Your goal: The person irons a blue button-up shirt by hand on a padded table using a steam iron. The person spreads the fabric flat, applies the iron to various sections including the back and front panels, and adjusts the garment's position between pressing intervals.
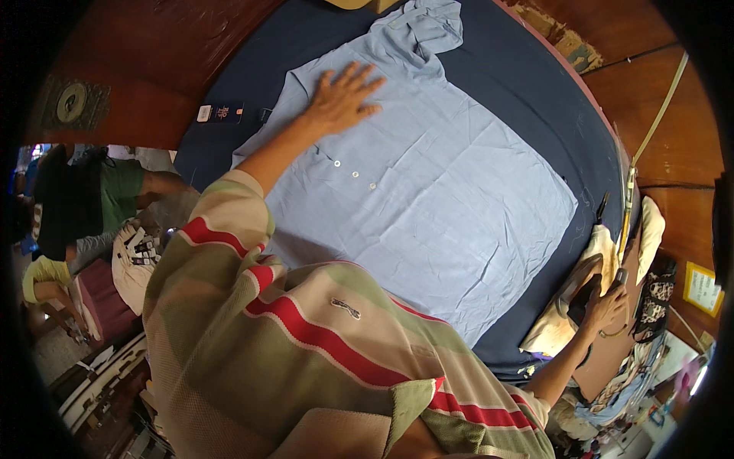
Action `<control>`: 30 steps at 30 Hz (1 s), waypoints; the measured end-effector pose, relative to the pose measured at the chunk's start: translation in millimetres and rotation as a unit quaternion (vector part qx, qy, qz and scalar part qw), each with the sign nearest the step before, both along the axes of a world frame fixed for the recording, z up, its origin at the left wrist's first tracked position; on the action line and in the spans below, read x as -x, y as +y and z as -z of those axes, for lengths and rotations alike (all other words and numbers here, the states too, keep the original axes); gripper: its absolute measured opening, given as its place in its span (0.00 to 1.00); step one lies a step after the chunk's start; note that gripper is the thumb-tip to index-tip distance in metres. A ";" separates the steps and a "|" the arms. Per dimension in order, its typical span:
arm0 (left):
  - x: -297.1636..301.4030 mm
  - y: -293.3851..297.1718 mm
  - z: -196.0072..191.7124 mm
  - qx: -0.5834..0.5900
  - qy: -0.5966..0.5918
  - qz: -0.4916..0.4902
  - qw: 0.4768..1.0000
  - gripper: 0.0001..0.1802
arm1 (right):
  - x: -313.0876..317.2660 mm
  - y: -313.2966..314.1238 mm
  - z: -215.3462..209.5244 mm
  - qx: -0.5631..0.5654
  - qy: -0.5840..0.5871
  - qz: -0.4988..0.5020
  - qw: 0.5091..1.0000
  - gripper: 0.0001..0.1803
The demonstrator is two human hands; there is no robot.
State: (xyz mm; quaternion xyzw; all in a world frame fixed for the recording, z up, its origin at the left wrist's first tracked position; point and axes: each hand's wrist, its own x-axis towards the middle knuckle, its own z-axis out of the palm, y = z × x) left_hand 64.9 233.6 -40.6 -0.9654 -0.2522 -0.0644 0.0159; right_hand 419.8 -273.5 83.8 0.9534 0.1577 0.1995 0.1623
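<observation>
A light blue shirt (451,199) lies spread over a dark blue padded cloth (527,84), creased in places, with white buttons near its left part and a sleeve bunched at the far end. My left hand (342,99) rests flat on the shirt near its upper left, fingers spread. Off to the right, my right hand (606,307) is wrapped around the handle of a clothes iron (575,294). The iron sits on a scorched cream cloth (552,327) beside the dark cloth, apart from the shirt. My fingers partly cover its handle.
A dark tag (223,113) lies at the left edge of the dark cloth. A cord in a pale tube (659,115) runs up at the right along wooden panels. Folded clothes (623,382) are piled at lower right. Another person (92,191) is at the far left.
</observation>
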 end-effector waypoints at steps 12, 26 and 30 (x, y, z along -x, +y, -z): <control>6.9 62.1 -3.7 0.058 -0.096 -0.181 0.977 0.24 | -100.7 -78.4 -2.8 -0.370 0.374 0.012 0.850 0.14; 8.3 102.6 -9.9 0.084 -0.135 -0.055 0.986 0.15 | 181.3 339.7 -18.5 -0.060 0.416 -0.425 0.801 0.25; 18.3 98.1 -16.8 0.114 -0.130 -0.145 0.974 0.16 | 224.8 426.2 -4.5 -0.095 0.343 -0.464 0.811 0.34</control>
